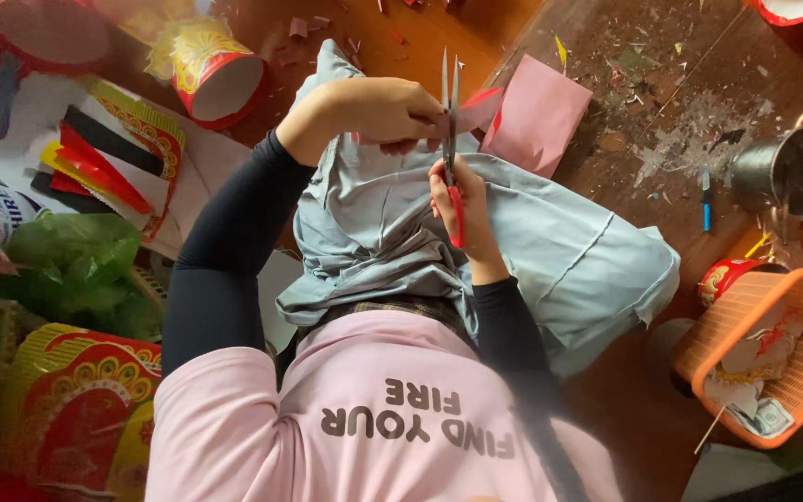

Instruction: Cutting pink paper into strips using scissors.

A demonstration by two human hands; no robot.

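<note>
Pink-shirted person's right hand [460, 212] is closing around red-handled scissors [450, 121], blades pointing to 12 o'clock; left hand [378, 113] is pinching pink paper [536, 116] at 3 o'clock.

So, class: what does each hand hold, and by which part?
The right hand holds red-handled scissors by their handle loops; the left hand pinches the pink paper at its near edge.

Lighting: soft, even daylight; faint shadows. Glare on metal pot [796, 167]. Focus: centre sharp, corners slightly soft; mild wide-angle distortion.
</note>
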